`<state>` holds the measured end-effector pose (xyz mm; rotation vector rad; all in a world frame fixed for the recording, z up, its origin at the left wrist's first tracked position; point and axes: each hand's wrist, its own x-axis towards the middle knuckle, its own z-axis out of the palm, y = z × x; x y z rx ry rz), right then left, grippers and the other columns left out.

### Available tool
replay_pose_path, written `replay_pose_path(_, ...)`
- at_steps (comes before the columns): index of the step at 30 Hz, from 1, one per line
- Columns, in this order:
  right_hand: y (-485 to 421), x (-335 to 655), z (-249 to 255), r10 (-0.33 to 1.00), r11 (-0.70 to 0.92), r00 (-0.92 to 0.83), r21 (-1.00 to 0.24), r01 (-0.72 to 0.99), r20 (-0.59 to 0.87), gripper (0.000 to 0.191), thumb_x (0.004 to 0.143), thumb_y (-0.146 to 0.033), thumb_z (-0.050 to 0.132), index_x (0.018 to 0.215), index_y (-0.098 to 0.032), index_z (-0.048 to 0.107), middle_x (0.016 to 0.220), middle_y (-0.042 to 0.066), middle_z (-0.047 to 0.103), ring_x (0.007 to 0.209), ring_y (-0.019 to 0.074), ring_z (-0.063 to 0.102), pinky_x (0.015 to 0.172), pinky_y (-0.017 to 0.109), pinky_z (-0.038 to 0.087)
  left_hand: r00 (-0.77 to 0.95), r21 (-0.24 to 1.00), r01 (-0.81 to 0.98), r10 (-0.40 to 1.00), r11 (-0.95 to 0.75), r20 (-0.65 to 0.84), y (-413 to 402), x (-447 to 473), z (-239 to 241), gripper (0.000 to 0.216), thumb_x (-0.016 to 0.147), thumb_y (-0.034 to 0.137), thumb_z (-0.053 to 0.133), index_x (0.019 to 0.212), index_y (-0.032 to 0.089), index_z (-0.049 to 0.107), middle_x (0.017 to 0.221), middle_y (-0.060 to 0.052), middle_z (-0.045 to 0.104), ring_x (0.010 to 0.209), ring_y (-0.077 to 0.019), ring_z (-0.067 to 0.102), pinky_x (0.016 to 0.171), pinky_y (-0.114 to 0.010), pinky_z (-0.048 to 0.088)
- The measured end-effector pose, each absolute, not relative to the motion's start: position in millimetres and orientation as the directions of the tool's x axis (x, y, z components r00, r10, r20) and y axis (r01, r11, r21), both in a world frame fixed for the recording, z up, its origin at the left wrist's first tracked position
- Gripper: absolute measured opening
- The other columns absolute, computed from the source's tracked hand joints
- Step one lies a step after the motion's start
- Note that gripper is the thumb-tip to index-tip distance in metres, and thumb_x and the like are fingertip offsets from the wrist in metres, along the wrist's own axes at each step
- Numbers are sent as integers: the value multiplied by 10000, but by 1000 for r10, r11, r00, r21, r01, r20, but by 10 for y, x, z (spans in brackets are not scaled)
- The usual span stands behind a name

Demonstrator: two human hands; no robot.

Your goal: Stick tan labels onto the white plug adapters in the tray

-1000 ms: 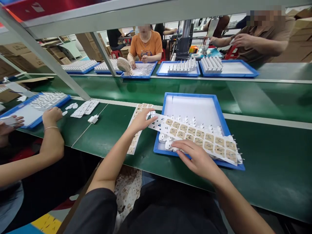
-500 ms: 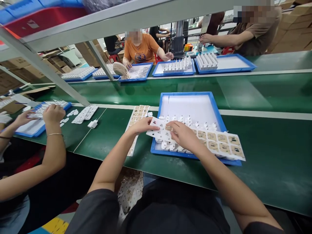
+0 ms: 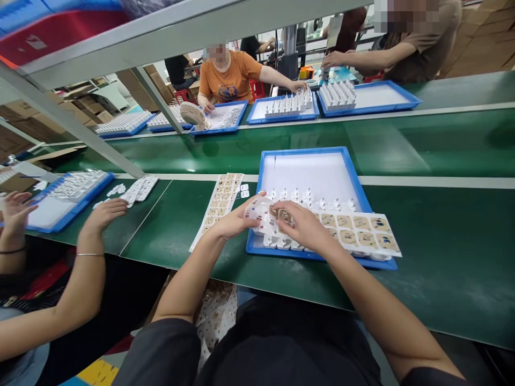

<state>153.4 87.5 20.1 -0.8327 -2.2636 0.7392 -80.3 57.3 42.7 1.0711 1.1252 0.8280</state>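
Head camera: the left hand (image 3: 237, 221) grips the curled end of a label sheet (image 3: 354, 228), where the right hand (image 3: 301, 224) pinches a tan label (image 3: 284, 216). The sheet stretches over the near right corner of the blue tray (image 3: 357, 179).

Sheet of tan squares (image 3: 358, 231): middle covered by the right hand (image 3: 301, 224); dark marks too small to read. White plugs (image 3: 284, 243): partly hidden beneath. Red bin (image 3: 60, 42): cut off at left edge.
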Motion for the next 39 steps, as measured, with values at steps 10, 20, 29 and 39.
replay_pose_path(10, 851, 1526, 199, 681, 704, -541, -643, 300, 493, 126, 1018, -254, 578, 1058, -228, 694, 1215, 105, 773, 1150, 255, 737, 989, 433, 605, 225, 919, -176, 923, 354, -312, 515, -773, 273, 836, 630, 187, 807, 1437, 250, 597, 1146, -67, 760, 1005, -230, 715, 832, -310, 540)
replay_pose_path(20, 892, 1501, 242, 771, 633, -363, -691, 349, 524, 150, 1052, -291, 491, 999, -223, 613, 1011, 94, 710, 924, 233, 696, 796, 365, 590, 212, 970, -83, 955, 228, -206, 529, -790, 274, 861, 659, 201, 788, 1486, 241, 553, 1324, -88, 711, 1182, -281, 663, 989, -365, 511)
replay_pose_path(29, 825, 1556, 288, 823, 567, -216, -784, 253, 525, 182, 1048, -398, 560, 1000, -238, 633, 872, 34, 720, 803, 193, 710, 736, 321, 586, -130, 825, 552, 965, -119, 227, 836, -888, 376, 668, 826, 323, 720, 1457, 208, 534, 1412, -138, 640, 1305, -321, 571, 1138, -475, 437)
replay_pose_path(39, 699, 1482, 262, 443, 895, -481, -405, 186, 757, 134, 1028, -235, 559, 1052, -267, 687, 953, 78, 786, 899, 244, 753, 828, 422, 622, 70, 993, 117, 998, -11, 3, 341, -640, 521, 448, 805, 634, 760, 748, 193, 705, 747, -24, 663, 740, -176, 576, 745, -323, 464)
